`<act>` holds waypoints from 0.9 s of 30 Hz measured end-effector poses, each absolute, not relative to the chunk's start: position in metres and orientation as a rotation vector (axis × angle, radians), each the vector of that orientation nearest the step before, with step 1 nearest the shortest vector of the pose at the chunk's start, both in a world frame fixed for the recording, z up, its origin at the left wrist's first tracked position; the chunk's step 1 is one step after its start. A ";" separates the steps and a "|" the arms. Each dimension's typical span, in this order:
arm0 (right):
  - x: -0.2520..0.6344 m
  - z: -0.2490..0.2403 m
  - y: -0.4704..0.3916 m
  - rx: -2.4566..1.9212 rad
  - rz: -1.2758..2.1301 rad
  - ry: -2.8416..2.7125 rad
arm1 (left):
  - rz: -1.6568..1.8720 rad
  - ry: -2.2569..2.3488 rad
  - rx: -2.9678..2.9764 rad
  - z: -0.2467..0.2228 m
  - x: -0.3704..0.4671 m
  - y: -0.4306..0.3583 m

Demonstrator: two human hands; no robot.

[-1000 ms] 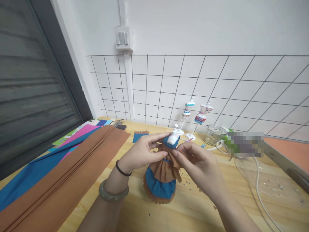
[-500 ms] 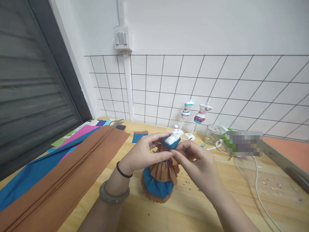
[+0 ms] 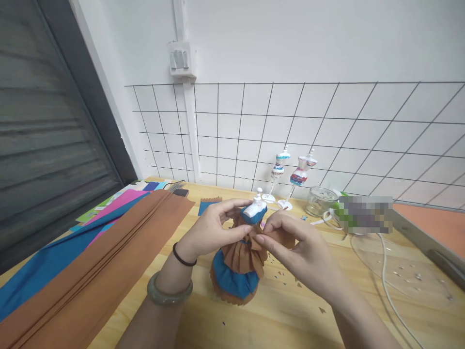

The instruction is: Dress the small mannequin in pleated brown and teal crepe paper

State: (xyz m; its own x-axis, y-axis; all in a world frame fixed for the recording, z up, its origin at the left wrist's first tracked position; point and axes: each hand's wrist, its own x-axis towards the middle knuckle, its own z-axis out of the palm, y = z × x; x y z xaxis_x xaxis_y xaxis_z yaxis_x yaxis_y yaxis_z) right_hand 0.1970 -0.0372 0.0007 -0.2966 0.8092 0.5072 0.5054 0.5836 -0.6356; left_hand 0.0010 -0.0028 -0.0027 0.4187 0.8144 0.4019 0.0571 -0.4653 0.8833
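Note:
A miniature dress form [image 3: 255, 209] with a white top stands in the middle of the table, wearing a blue bodice and a layered skirt [image 3: 236, 274] of blue and brown pleats. My left hand [image 3: 214, 228] is closed around its torso, thumb in front at the waist and fingers behind. At the waist's right side, my right hand [image 3: 296, 247] pinches a brown cloth strip [image 3: 286, 238] between thumb and fingers. Part of that strip shows behind my right fingers; the rest is hidden.
Long brown cloth [image 3: 127, 252] and blue cloth [image 3: 54, 252] lie at left. Two more small dress forms [image 3: 278, 169] stand near the wall grid, beside a clear jar [image 3: 321, 201]. A blue scrap [image 3: 207, 206], small clippings and a white cable [image 3: 387, 281] lie on the table [image 3: 203, 325].
My right hand has moved slightly down from the bodice to the waist, drawing the brown strip out to the right. The dress form has shifted a little left in view.

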 end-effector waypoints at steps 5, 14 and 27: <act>0.199 0.002 -0.039 -1.139 0.447 -1.966 | 1.131 0.777 1.883 -0.002 -0.001 -0.003; 0.196 0.007 -0.041 -1.124 0.524 -1.930 | 1.121 0.765 2.001 -0.002 0.000 -0.003; 0.194 0.008 -0.044 -0.954 0.637 -1.971 | 1.126 0.793 2.042 0.001 0.001 -0.005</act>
